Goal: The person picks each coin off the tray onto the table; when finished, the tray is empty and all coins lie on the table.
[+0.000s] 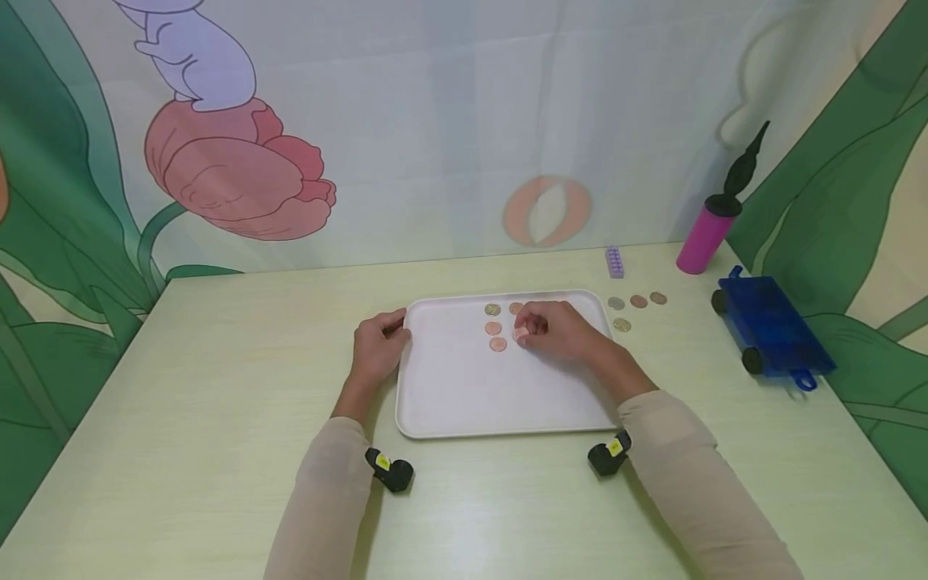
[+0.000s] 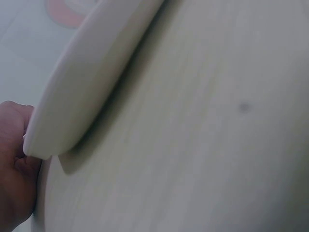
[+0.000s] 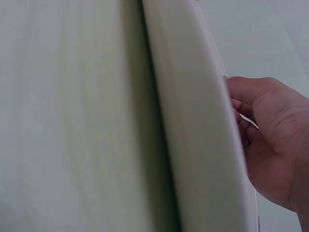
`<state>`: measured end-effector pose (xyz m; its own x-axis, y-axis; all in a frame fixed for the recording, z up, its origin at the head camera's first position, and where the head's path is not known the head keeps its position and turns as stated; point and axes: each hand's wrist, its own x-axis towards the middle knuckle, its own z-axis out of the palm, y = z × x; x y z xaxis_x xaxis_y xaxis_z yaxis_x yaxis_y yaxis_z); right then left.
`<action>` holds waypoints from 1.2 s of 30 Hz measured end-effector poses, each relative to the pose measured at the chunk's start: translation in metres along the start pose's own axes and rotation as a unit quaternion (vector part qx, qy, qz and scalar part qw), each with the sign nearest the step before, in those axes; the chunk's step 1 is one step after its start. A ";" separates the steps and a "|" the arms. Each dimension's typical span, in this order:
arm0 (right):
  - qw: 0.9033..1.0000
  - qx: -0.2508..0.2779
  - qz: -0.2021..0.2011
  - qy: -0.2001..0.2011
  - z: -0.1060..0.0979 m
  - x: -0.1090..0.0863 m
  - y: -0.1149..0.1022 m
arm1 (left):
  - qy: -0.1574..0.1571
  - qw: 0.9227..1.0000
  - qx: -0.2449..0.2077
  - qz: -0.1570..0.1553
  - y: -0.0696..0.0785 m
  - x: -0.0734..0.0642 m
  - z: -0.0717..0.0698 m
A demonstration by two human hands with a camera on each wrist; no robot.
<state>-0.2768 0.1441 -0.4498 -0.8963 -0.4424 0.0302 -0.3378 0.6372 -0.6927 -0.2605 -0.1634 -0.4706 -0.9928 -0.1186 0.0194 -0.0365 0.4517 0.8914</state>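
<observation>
A white tray point(image 1: 464, 395) lies on the table in the head view. At its left edge, my left hand point(image 1: 380, 346) grips the rim; its thumb is near the corner of the tray wall point(image 2: 72, 111) in the left wrist view. Over the tray's upper right part, my right hand point(image 1: 554, 329) pinches a copper coin point(image 1: 520, 332), partly covered by the fingertips. A brass-coloured coin point(image 1: 492, 309) and two copper coins, one in the middle point(image 1: 493, 328) and one lower point(image 1: 498, 344), form a column. Another copper coin point(image 1: 515, 308) is partly hidden by the right hand.
Right of the tray lie several coins, among them a silver coin point(image 1: 616, 303) and a brass coin point(image 1: 621, 325). Farther back are a purple toy brick point(image 1: 614, 263) and a pink cylinder with a black top point(image 1: 701, 240). A blue wheeled cart point(image 1: 776, 326) stands near the right edge.
</observation>
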 end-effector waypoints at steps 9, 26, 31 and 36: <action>0.999 0.011 -0.035 0.003 0.001 -0.003 0.001 | 0.002 1.000 0.003 -0.001 0.001 -0.001 -0.002; 0.987 0.100 0.088 0.095 -0.005 -0.009 0.010 | -0.004 1.000 -0.003 -0.011 0.002 -0.002 0.000; 0.986 0.114 0.086 0.089 -0.007 -0.009 0.013 | -0.003 1.000 -0.004 -0.012 0.002 -0.002 -0.001; 0.987 0.099 0.090 0.088 -0.010 -0.012 0.010 | 0.000 1.000 -0.001 -0.009 0.001 -0.002 -0.001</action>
<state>-0.2721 0.1618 -0.4499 -0.9785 -0.2062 0.0063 -0.1218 0.5526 -0.8245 -0.2589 -0.1636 -0.4692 -0.9921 -0.1257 0.0038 -0.0533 0.4476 0.8926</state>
